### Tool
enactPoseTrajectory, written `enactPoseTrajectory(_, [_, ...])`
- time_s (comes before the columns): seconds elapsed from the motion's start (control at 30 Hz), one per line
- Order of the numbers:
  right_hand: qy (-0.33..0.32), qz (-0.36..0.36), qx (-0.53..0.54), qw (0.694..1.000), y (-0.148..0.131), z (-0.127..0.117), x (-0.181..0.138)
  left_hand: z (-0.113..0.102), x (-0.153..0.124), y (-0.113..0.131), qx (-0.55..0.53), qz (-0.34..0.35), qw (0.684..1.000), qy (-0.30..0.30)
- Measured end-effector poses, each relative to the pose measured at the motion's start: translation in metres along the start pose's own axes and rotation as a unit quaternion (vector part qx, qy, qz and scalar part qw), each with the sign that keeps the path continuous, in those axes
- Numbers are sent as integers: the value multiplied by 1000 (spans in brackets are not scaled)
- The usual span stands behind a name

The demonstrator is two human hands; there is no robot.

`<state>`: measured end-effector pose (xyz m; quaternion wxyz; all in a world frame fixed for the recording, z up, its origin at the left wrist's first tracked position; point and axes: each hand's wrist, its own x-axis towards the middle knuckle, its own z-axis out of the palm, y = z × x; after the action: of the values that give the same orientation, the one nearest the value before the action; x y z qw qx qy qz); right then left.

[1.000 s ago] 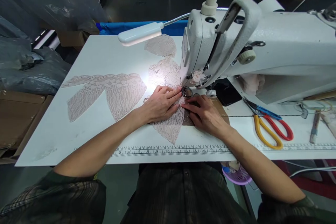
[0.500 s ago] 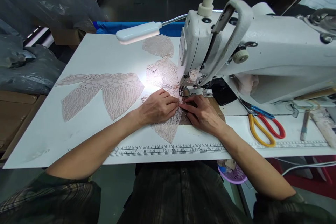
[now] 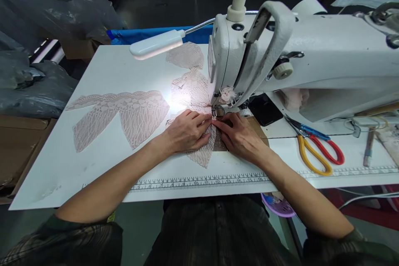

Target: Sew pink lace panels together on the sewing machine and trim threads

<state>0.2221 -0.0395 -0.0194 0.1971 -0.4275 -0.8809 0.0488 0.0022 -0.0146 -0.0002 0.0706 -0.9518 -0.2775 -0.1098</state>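
Note:
A pale pink lace piece (image 3: 202, 154) lies under the presser foot of the white sewing machine (image 3: 222, 56), its pointed end toward me. My left hand (image 3: 189, 131) is closed on the lace just left of the foot, fingers bent and pressed to it. On the other side, my right hand (image 3: 239, 135) pinches the lace's edge close in front of the foot, thumb and forefinger together. The fingertips of both hands nearly meet there. More lace (image 3: 195, 85) spreads behind the foot, beside the machine head. The needle point is hard to make out.
Another lace piece (image 3: 143, 112) lies flat at left. A lit lamp (image 3: 157, 44) hangs over the table (image 3: 102, 170). Right of my hands are a black phone-like object (image 3: 265, 110), yellow-and-red-handled scissors (image 3: 314, 158) and a small brush-like tool (image 3: 368, 149). A printed ruler (image 3: 199, 182) runs along the front edge.
The lace's near tip has shifted slightly right and away from me. My left hand's fingers have spread a little on the cloth. My right hand keeps its pinch. The view has moved slightly.

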Motion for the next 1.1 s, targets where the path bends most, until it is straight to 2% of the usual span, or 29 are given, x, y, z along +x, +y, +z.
enactPoseTrajectory(0.3, [-27, 7, 6, 1000, -2, -4, -3, 12, 6, 2, 19, -53, 998, 37])
enactPoseTrajectory(0.6, [-31, 53, 17, 998, -2, 1, 5, 16, 9, -4, -28, -107, 993, 43])
enactPoseTrajectory(0.73, [-16, 20, 19, 999, 2, -1, 1, 16, 8, -8, -76, -117, 987, 73])
enactPoseTrajectory(0.83, [-7, -3, 28, 1000, 5, -2, -3, 12, 14, -15, -79, -162, 979, 92])
enactPoseTrajectory(0.9, [-4, -3, 23, 1000, 5, -2, -4, 9, 22, -25, -56, -215, 972, 72])
enactPoseTrajectory(0.97, [-2, 2, 14, 1000, 4, -1, -4, 10, 31, -38, -33, -257, 965, 28])
enactPoseTrajectory(1.03, [2, 7, 11, 1000, 3, 0, -4, 13, 38, -54, -25, -276, 961, -8])
enactPoseTrajectory(1.1, [11, 10, 22, 1000, 3, 1, -4, 16, 41, -66, -32, -270, 962, -12])
